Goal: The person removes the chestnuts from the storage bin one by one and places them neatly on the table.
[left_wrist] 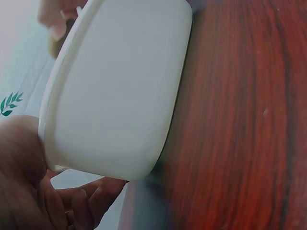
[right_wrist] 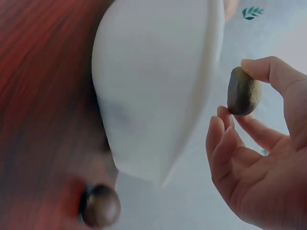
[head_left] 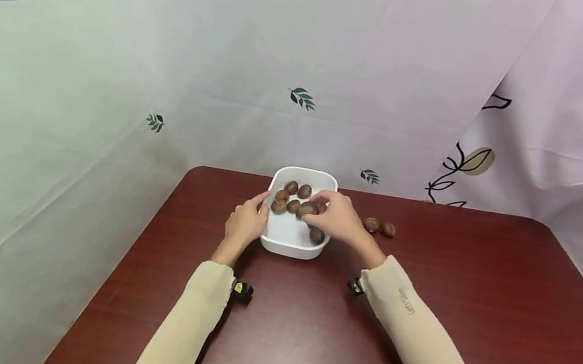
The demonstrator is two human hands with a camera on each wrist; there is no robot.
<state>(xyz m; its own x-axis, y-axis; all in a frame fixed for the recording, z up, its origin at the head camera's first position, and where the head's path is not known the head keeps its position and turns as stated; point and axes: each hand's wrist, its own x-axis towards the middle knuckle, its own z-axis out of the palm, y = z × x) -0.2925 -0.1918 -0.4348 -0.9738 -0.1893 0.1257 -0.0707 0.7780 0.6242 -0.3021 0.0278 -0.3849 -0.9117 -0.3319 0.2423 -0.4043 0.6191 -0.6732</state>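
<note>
A white rectangular container (head_left: 287, 249) stands on the table with several brown chestnuts (head_left: 291, 188) inside. My left hand (head_left: 247, 223) grips its left side, the fingers reaching round the outer wall in the left wrist view. Above the container's right half, my right hand (head_left: 340, 217) pinches one chestnut (right_wrist: 243, 91) between thumb and fingertips. In the right wrist view that chestnut is held higher than the rim and apart from the wall. Another chestnut (head_left: 316, 235) lies in the near right corner. My right hand covers part of the container's contents in the head view.
Two chestnuts (head_left: 379, 227) lie on the dark red wooden table (head_left: 476, 292), right of the container. A pale cloth (head_left: 228, 75) with leaf prints hangs behind the table's back edge and along its left side.
</note>
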